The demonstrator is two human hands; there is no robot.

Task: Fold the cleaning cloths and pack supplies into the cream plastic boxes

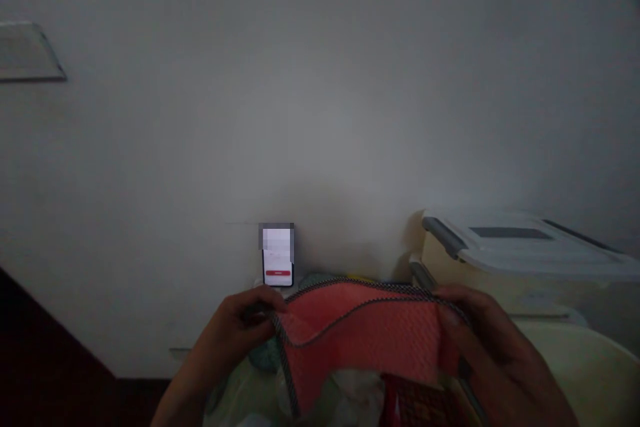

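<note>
A pink-red cloth (370, 330) with a black-and-white checked edging is stretched between my two hands, its top edge folded or doubled over. My left hand (245, 320) pinches its upper left corner between thumb and fingers. At the upper right, my right hand (493, 340) grips the other end, with the thumb lying on the near side. The cloth's lower edge hangs loose and hides part of what lies below it.
A lit phone (278, 255) leans upright against the pale wall (320, 113). On the right stand stacked storage boxes with a white lid (520, 250) and grey handles. Below the cloth lie a red patterned item (420, 403) and greenish plastic wrapping (250, 393).
</note>
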